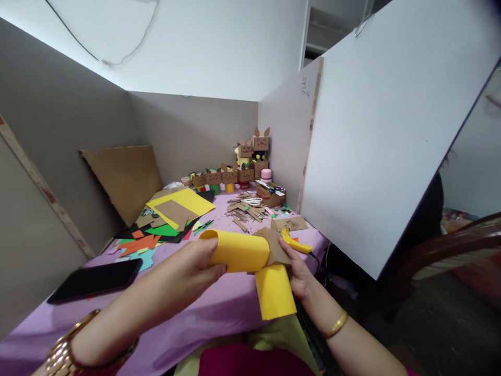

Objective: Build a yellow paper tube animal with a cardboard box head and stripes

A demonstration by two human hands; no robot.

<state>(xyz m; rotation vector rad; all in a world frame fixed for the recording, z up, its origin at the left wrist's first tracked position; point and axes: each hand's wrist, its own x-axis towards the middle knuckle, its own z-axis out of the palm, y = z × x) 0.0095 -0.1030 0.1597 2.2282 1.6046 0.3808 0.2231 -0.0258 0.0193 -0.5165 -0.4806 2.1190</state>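
Note:
My left hand (199, 266) grips the open end of a rolled yellow paper tube (242, 251), thumb and fingers pressed on its wall. The tube's other end meets a brown cardboard piece (277, 245), which my right hand (297, 269) holds by its right side. Below the cardboard hangs a second yellow paper tube (276, 293), pointing down toward my lap. Whether the tubes are glued to the cardboard cannot be made out. Just behind my right hand, a yellow glue gun (295, 243) lies on the table with its cord running off to the right.
Cardboard scraps and white-handled scissors (252, 201) lie mid-table on the purple cloth (188, 313). A black phone (96, 281) and coloured paper sheets (188, 203) are at left. Several cardboard animal figures (229, 175) stand at the back, beside a cardboard box (270, 196). Grey partitions enclose the table.

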